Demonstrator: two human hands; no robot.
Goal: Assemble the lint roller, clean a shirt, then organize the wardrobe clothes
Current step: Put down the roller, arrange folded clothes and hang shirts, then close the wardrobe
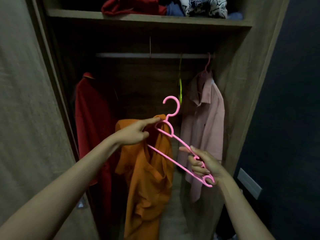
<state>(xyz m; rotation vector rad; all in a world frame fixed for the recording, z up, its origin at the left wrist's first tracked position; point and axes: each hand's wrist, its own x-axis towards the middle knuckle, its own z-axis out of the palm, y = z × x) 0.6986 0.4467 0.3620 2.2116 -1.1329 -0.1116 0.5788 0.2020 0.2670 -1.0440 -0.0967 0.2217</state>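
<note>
A pink plastic hanger [174, 135] is held tilted in front of the open wardrobe. My right hand [204, 165] grips its lower right end. My left hand [136, 131] holds the collar of an orange shirt [147, 179] at the hanger's neck, index finger stretched along it. The left half of the hanger sits inside the shirt; the rest of the shirt hangs down crumpled. No lint roller is in view.
A rail [150, 55] crosses the wardrobe. From it hang a pink shirt on a pink hanger [206, 115] at the right and an empty yellow-green hanger [180, 87]. A red shirt [93, 118] hangs at the left. Folded clothes [135, 6] lie on the top shelf [155, 19].
</note>
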